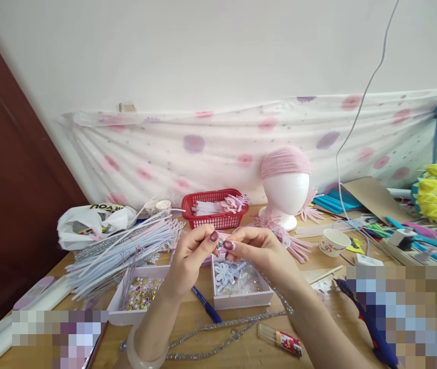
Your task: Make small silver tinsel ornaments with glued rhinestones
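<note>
My left hand (191,256) and my right hand (259,249) meet above the wooden table (241,353), fingertips pinched together on a small sparkly piece (219,245) between them. A silver tinsel stem (278,297) trails from my right hand down along the wrist. Directly below the hands sits a white box (241,300) holding pale flower shapes, and left of it a second white box (116,310) with coloured gems. A bracelet circles my left wrist.
A red basket (218,220) of pink and white pieces stands behind the hands, beside a white foam head (285,192) with pink yarn hair. A bundle of pale stems (122,253), a blue pen (206,305), a lighter (280,340), a paper cup (334,242) and silver stems (218,333) lie around.
</note>
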Tool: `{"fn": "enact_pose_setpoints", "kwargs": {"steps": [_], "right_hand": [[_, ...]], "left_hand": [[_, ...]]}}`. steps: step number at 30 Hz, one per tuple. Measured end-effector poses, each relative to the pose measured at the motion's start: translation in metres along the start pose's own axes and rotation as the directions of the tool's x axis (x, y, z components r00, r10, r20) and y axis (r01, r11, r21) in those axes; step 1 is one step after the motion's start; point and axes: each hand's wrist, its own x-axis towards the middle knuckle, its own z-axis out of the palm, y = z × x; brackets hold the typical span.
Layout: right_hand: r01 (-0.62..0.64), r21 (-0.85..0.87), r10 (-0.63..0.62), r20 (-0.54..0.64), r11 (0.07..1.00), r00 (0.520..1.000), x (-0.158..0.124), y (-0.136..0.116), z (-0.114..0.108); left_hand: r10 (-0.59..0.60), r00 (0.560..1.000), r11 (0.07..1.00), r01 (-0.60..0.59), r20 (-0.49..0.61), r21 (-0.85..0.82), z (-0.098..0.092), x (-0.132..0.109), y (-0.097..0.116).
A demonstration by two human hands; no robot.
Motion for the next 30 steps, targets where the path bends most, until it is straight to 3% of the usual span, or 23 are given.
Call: {"fn": "enact_pose_setpoints", "kwargs": {"steps": [6,10,15,20,23,26,30], "right_hand": [[0.11,0.04,-0.102,-0.155,0.993,0.983,-0.001,0.006,0.016],[0.113,0.086,-0.099,-0.151,0.99,0.984,-0.002,0.011,0.019],[0.142,0.177,-0.115,-0.152,0.974,0.982,-0.001,0.019,0.024],[0.145,0.219,-0.104,-0.187,0.965,0.977,0.002,0.024,0.028],[0.154,0.162,-0.125,-0.173,0.975,0.977,0.003,0.019,0.022],[0.117,0.088,-0.111,-0.072,0.989,0.991,0.003,0.01,0.01],[0.029,-0.032,-0.024,0.145,0.999,0.989,0.001,0.001,-0.005]], "left_hand": [[0.065,0.983,0.998,-0.061,-0.173,0.025,0.014,-0.004,-0.003],[0.162,0.953,0.981,-0.127,-0.255,0.147,0.02,-0.009,-0.001],[0.154,0.94,0.988,-0.138,-0.305,0.072,0.025,-0.011,-0.006],[0.166,0.907,0.977,-0.098,-0.388,0.189,0.034,-0.012,-0.003],[0.153,0.947,0.965,-0.082,-0.281,0.25,0.027,-0.009,0.003],[0.123,0.99,0.944,-0.097,-0.063,0.315,0.009,-0.006,0.011],[0.072,0.972,0.914,-0.154,0.224,0.375,-0.014,-0.003,0.019]]}}
